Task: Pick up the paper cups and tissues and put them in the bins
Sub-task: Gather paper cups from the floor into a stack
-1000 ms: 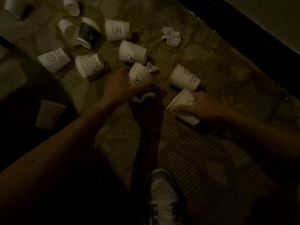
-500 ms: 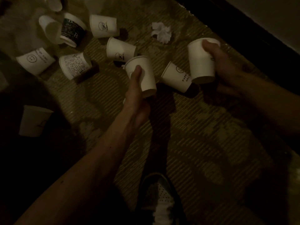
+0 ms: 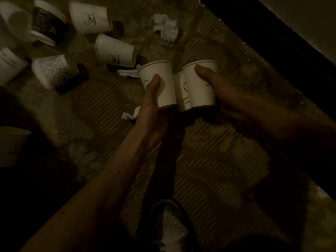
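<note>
My left hand [image 3: 151, 108] grips a white paper cup [image 3: 164, 82] upright above the carpet. Beside it my right hand [image 3: 223, 91] holds a second white cup [image 3: 197, 88], thumb across its front. Between and behind the two, a third cup [image 3: 181, 95] with printed lettering lies on the floor. Several more cups lie tipped over at the upper left, among them a white cup [image 3: 113, 50] and a dark-printed cup [image 3: 46, 22]. A crumpled tissue [image 3: 166, 28] lies at the top, a flatter tissue [image 3: 128, 71] sits left of my held cup, and a small tissue scrap [image 3: 129, 114] is by my left wrist.
The floor is a ribbed olive carpet [image 3: 209, 160] in dim light. A black strip [image 3: 269, 39] runs diagonally along the upper right under a pale wall. My shoe [image 3: 172, 228] is at the bottom centre. One more cup [image 3: 11, 144] sits in shadow at the left edge.
Both hands have lifted their cups off the floor. My right hand has swung its cup leftward, so it now sits close beside the cup in my left hand.
</note>
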`<act>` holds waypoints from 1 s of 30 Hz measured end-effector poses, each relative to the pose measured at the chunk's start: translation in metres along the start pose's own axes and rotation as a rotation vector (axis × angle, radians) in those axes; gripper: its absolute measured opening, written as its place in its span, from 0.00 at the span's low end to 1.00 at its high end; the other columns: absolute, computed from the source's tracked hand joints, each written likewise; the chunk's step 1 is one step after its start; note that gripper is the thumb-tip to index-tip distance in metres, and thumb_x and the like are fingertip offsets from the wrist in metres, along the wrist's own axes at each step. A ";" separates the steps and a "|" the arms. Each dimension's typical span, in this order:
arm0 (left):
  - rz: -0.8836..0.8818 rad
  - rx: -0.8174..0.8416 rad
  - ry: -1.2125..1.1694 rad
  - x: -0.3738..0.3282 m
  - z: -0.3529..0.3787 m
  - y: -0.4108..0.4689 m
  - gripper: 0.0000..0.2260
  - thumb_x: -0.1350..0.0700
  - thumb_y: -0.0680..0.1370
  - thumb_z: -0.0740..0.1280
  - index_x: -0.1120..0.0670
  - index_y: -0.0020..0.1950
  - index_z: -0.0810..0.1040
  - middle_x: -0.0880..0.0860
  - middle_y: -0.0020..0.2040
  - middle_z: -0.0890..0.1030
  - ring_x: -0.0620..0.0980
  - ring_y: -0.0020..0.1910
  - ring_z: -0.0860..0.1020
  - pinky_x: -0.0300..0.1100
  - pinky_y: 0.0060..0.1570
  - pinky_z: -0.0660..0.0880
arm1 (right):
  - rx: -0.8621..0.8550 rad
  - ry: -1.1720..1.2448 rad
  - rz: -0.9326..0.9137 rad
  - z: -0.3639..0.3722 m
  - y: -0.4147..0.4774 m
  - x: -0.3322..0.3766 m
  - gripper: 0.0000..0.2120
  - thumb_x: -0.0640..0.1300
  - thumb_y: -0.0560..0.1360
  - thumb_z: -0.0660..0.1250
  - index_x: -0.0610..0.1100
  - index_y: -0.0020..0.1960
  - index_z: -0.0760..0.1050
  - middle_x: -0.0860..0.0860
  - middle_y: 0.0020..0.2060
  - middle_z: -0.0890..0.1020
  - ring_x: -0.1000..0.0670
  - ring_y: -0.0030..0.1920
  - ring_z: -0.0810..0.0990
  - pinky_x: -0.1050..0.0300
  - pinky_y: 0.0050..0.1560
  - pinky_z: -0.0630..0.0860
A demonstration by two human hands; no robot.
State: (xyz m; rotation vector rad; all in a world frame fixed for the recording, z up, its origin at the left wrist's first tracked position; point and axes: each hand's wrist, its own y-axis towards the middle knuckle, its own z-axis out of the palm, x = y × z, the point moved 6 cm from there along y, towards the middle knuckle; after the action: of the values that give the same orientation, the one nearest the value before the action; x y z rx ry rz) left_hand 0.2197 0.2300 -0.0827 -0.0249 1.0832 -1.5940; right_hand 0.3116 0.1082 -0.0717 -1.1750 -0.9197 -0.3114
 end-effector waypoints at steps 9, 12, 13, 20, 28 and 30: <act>0.056 0.003 0.244 -0.003 0.023 -0.007 0.31 0.43 0.71 0.67 0.52 0.73 0.68 0.56 0.65 0.80 0.54 0.61 0.80 0.49 0.54 0.80 | -0.023 0.047 0.008 -0.020 -0.019 0.004 0.25 0.64 0.71 0.67 0.46 0.59 0.78 0.46 0.49 0.86 0.46 0.48 0.86 0.51 0.44 0.82; 0.081 0.058 0.320 -0.008 0.048 -0.013 0.30 0.42 0.71 0.67 0.51 0.70 0.71 0.55 0.62 0.82 0.54 0.58 0.81 0.51 0.52 0.80 | -0.061 0.001 -0.026 -0.043 -0.034 0.030 0.24 0.64 0.74 0.65 0.46 0.59 0.78 0.45 0.51 0.85 0.45 0.50 0.85 0.50 0.49 0.82; 0.088 0.085 0.335 -0.008 0.058 -0.015 0.29 0.41 0.71 0.67 0.51 0.69 0.72 0.53 0.60 0.83 0.52 0.57 0.82 0.49 0.49 0.82 | -0.072 -0.002 -0.034 -0.050 -0.041 0.039 0.24 0.63 0.75 0.64 0.46 0.58 0.78 0.45 0.51 0.85 0.46 0.49 0.85 0.51 0.48 0.82; 0.155 0.303 0.538 -0.017 0.151 -0.056 0.28 0.44 0.71 0.72 0.51 0.68 0.72 0.53 0.61 0.82 0.54 0.59 0.81 0.53 0.55 0.79 | -0.031 -0.026 -0.078 -0.103 -0.140 0.095 0.27 0.64 0.69 0.68 0.48 0.61 0.77 0.45 0.52 0.85 0.44 0.53 0.85 0.48 0.51 0.82; 0.210 0.769 0.882 -0.010 0.330 -0.175 0.18 0.45 0.69 0.75 0.46 0.57 0.79 0.50 0.53 0.85 0.50 0.52 0.84 0.43 0.44 0.81 | -0.140 -0.008 -0.297 -0.197 -0.345 0.143 0.25 0.69 0.68 0.63 0.56 0.56 0.82 0.48 0.56 0.84 0.46 0.55 0.84 0.51 0.46 0.82; 0.222 0.887 0.967 0.011 0.375 -0.210 0.19 0.43 0.70 0.74 0.46 0.59 0.79 0.50 0.54 0.85 0.51 0.53 0.84 0.44 0.45 0.82 | -0.221 0.041 -0.378 -0.223 -0.402 0.137 0.26 0.71 0.68 0.62 0.57 0.57 0.81 0.49 0.57 0.84 0.47 0.57 0.83 0.51 0.47 0.82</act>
State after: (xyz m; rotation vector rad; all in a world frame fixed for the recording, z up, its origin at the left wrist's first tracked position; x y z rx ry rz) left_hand 0.2584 -0.0258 0.2609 1.5238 0.8969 -1.7656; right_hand 0.2357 -0.2151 0.2742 -1.1860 -1.0912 -0.7553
